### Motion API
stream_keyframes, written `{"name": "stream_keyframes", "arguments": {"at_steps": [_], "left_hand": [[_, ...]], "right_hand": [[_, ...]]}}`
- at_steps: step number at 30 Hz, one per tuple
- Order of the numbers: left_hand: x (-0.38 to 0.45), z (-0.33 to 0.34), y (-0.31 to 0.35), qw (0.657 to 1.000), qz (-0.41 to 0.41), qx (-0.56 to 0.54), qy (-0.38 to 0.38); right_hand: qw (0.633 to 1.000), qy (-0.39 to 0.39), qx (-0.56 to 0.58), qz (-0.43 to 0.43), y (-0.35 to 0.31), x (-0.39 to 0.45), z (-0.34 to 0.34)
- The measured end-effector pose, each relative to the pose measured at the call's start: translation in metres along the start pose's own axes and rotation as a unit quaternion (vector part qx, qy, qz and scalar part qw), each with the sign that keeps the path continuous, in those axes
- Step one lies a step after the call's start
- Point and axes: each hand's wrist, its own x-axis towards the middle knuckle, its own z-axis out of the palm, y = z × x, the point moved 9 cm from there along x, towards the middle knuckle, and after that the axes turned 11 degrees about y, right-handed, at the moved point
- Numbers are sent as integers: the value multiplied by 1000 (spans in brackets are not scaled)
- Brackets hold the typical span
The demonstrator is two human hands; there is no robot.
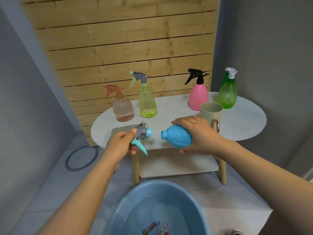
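Blue bottle: hanging sideways just over the near edge of the white oval table, being gripped round its body by the right hand, with its base hiding under the palm. Facing the spray head, which is being pinched between the thumb and curled fingers of the left hand, with the thin tube bridging the gap into the open neck.

Showing only partly: a pinkish ring beside the beige cup, too hidden to identify; the blue basin, running off the bottom edge, its printed figures blurring under water.

Standing on pale legs against a wooden slat panel, between grey walls, carrying four more spray bottles and a grey cloth. Lying on the pale floor, a grey hoop.
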Motion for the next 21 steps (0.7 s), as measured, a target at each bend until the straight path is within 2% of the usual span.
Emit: {"name": "stream_keyframes", "arguments": {"at_steps": [6,10,12,15,21], "left_hand": [[16,-31,-10,990,-37,-64,118],[20,-41,-32,968,-137,-137,157],[22,-35,-37,963,-158,-162,149],[21,-11,-41,959,-177,-198,98],[16,62,-39,948,-202,-244,-3]], "right_hand": [[995,31,-30,93,27,-3,-10],[982,29,-9,188,49,-9,-6],[972,27,37,229,56,-12,-4],[963,20,91,253,60,-14,2],[957,14,116,267,59,-15,8]]}}
